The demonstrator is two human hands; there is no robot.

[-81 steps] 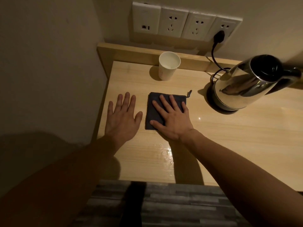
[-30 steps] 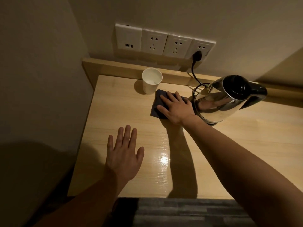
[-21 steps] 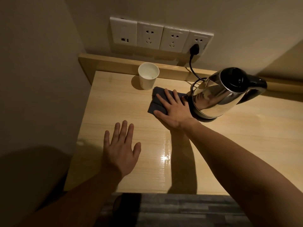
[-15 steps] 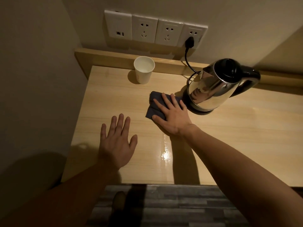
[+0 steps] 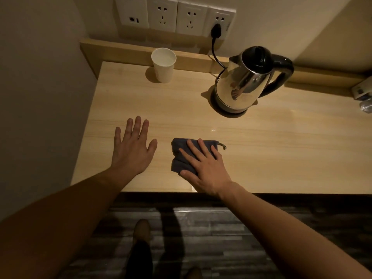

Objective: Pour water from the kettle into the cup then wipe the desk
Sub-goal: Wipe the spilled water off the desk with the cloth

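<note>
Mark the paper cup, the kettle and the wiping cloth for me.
paper cup (image 5: 164, 72), head view, on its outer side wall.
kettle (image 5: 239, 87), head view, on its shiny steel body.
cloth (image 5: 179, 146), head view, on its bare upper left corner.

Cloth (image 5: 182, 156) half hidden under right hand (image 5: 205, 168). Socket strip (image 5: 173, 17) cut by top edge. Objects at right edge (image 5: 363, 95) cropped, unidentifiable. Cup (image 5: 164, 65) contents unclear. Kettle base (image 5: 229, 113) mostly hidden under kettle (image 5: 241, 85).
</note>
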